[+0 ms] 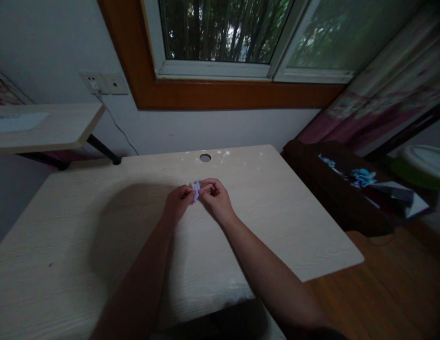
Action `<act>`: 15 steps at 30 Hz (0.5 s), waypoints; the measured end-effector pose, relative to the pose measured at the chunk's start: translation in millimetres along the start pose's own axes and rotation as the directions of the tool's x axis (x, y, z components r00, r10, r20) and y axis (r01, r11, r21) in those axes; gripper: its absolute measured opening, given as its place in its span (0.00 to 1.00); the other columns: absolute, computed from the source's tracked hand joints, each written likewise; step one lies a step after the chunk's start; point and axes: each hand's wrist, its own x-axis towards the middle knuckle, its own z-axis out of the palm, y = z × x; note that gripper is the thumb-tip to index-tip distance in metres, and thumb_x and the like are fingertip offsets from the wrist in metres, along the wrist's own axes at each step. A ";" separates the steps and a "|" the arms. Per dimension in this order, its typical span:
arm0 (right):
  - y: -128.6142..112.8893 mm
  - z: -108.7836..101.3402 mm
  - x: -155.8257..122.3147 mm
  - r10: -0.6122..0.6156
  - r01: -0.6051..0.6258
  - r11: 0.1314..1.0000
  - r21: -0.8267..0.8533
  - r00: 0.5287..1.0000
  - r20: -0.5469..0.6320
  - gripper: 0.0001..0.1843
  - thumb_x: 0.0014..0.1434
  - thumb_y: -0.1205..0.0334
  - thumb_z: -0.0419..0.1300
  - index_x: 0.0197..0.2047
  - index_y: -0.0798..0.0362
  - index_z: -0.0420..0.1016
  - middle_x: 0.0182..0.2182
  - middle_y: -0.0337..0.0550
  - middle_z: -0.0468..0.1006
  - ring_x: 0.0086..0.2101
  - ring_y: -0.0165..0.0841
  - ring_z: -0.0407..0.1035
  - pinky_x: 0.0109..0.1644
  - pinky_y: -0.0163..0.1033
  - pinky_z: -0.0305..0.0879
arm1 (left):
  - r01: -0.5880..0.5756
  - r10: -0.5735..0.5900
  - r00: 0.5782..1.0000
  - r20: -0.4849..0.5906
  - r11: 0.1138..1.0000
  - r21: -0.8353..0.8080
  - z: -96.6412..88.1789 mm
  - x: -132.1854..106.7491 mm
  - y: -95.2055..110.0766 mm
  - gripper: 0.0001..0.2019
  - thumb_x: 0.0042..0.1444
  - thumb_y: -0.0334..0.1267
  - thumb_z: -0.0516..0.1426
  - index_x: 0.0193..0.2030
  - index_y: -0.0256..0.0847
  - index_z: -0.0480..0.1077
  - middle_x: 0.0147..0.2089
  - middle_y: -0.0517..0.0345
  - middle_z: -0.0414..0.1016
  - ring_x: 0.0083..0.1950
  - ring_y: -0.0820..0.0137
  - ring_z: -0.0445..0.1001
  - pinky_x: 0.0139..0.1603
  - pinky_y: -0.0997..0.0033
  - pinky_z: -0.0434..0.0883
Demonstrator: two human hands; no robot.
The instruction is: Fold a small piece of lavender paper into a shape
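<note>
A small pale folded piece of paper (196,190) is pinched between both my hands over the middle of the light wooden table (81,236). My left hand (177,204) has its fingers closed on the paper's left side. My right hand (216,197) has its fingers curled and closed on the paper's right side. Most of the paper is hidden by my fingers. Both forearms reach in from the lower edge of the view.
A round cable hole (205,157) sits near the table's far edge. A side shelf (46,125) stands at the left, with a wall socket (104,83) and cord above. A dark box (347,189) with paper items stands at the right, beside a curtain. A window is ahead.
</note>
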 end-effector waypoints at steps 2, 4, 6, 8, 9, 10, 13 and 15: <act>-0.8 0.5 -0.3 0.000 0.000 1.000 0.001 1.000 0.000 0.17 0.48 0.62 0.67 0.43 0.48 0.73 0.28 0.35 0.78 0.29 0.32 0.72 0.36 0.39 0.68 | -0.003 0.003 1.000 0.009 1.000 0.022 -0.6 0.0 0.9 0.09 0.51 0.43 0.60 0.27 0.41 0.72 0.22 0.62 0.73 0.25 0.72 0.72 0.30 0.73 0.68; -0.9 0.6 -0.7 -0.001 0.001 1.000 0.004 1.000 0.002 0.17 0.48 0.62 0.67 0.43 0.48 0.73 0.28 0.35 0.78 0.29 0.32 0.71 0.36 0.39 0.68 | -0.005 0.004 1.000 0.023 0.999 0.035 -1.1 0.0 1.0 0.09 0.52 0.43 0.59 0.27 0.41 0.72 0.22 0.62 0.73 0.25 0.72 0.72 0.30 0.73 0.68; -0.4 0.5 -0.9 -0.001 0.001 1.000 0.009 1.000 0.004 0.17 0.48 0.62 0.67 0.43 0.48 0.73 0.28 0.35 0.78 0.28 0.32 0.71 0.35 0.39 0.68 | -0.005 0.003 0.999 0.034 0.999 0.036 -1.2 0.0 0.7 0.09 0.52 0.43 0.59 0.27 0.41 0.72 0.23 0.62 0.73 0.25 0.72 0.72 0.30 0.73 0.69; 0.5 0.3 -0.9 -0.002 0.002 1.000 0.013 1.000 0.004 0.17 0.48 0.62 0.67 0.44 0.48 0.73 0.28 0.35 0.77 0.28 0.31 0.71 0.35 0.39 0.68 | 0.002 -0.003 0.999 0.037 0.999 0.037 -1.1 -0.1 0.4 0.09 0.52 0.43 0.59 0.27 0.40 0.72 0.23 0.62 0.74 0.25 0.72 0.72 0.30 0.73 0.69; 0.9 0.2 -0.8 -0.002 0.002 1.000 0.014 1.000 0.004 0.17 0.49 0.62 0.67 0.44 0.48 0.73 0.28 0.35 0.77 0.28 0.31 0.71 0.35 0.39 0.68 | 0.005 -0.007 0.999 0.035 0.999 0.036 -1.0 -0.2 0.4 0.09 0.52 0.43 0.59 0.27 0.40 0.72 0.22 0.62 0.74 0.25 0.72 0.72 0.30 0.73 0.69; 1.1 0.2 -0.7 -0.003 0.003 1.000 0.014 1.000 0.004 0.17 0.49 0.62 0.67 0.44 0.48 0.73 0.28 0.35 0.77 0.28 0.31 0.71 0.36 0.39 0.68 | 0.009 -0.010 0.999 0.034 0.999 0.035 -0.9 -0.3 0.5 0.09 0.52 0.43 0.59 0.27 0.40 0.72 0.22 0.62 0.73 0.25 0.72 0.72 0.30 0.73 0.70; 0.8 0.3 -0.4 -0.001 0.001 1.000 0.013 1.000 0.006 0.18 0.49 0.62 0.68 0.44 0.48 0.72 0.28 0.35 0.77 0.28 0.31 0.71 0.35 0.39 0.68 | 0.013 -0.014 0.999 0.033 1.000 0.028 -1.1 -0.6 1.3 0.09 0.52 0.43 0.59 0.27 0.40 0.73 0.22 0.62 0.74 0.25 0.71 0.73 0.30 0.72 0.70; 0.1 0.5 -0.4 0.000 0.000 1.000 0.016 1.000 0.005 0.18 0.49 0.63 0.68 0.44 0.48 0.72 0.28 0.34 0.77 0.28 0.31 0.71 0.35 0.38 0.67 | 0.012 -0.013 0.999 0.033 1.000 0.026 -1.4 -0.5 1.9 0.09 0.52 0.43 0.59 0.27 0.40 0.73 0.23 0.61 0.74 0.25 0.71 0.73 0.30 0.72 0.70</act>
